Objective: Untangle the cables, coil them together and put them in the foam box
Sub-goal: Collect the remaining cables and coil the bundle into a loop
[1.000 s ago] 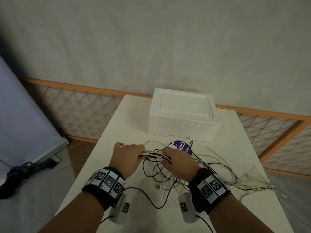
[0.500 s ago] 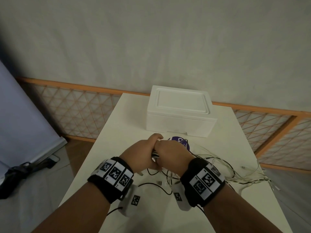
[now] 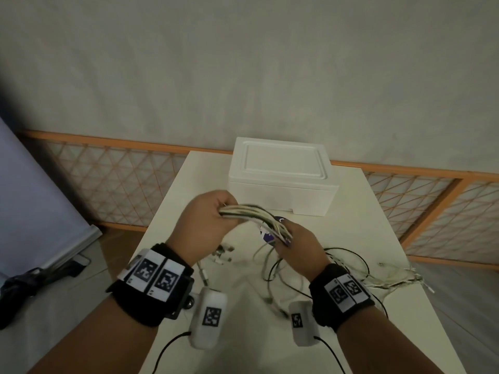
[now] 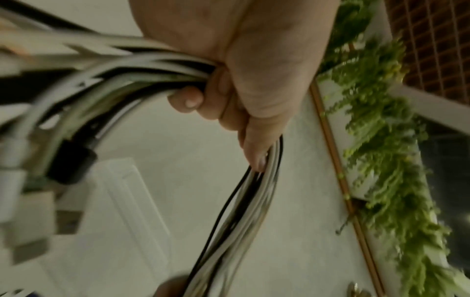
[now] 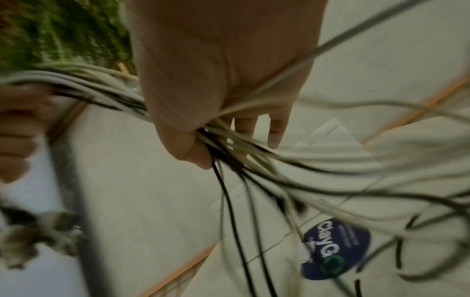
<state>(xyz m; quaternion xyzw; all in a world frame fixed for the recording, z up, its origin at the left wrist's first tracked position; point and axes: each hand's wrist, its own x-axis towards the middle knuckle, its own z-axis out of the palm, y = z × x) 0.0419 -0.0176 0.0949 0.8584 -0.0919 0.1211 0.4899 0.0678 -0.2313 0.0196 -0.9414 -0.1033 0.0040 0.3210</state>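
Both hands raised, left hand (image 3: 209, 215) and right hand (image 3: 298, 245) each gripping cables (image 3: 259, 215) bundle between them; closed foam box (image 3: 282, 175) just beyond

A plain staged room: bare wall (image 3: 243, 63), orange lattice panel (image 3: 108, 179), one white tabletop (image 3: 364, 233) (hanging greenery (image 4: 381, 140) nearby).

white and black cables (image 3: 256, 214), white foam box (image 3: 283, 182)

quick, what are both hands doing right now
Left hand: closed, gripping the cable bundle.
Right hand: closed, pinching the same cable bundle further along.
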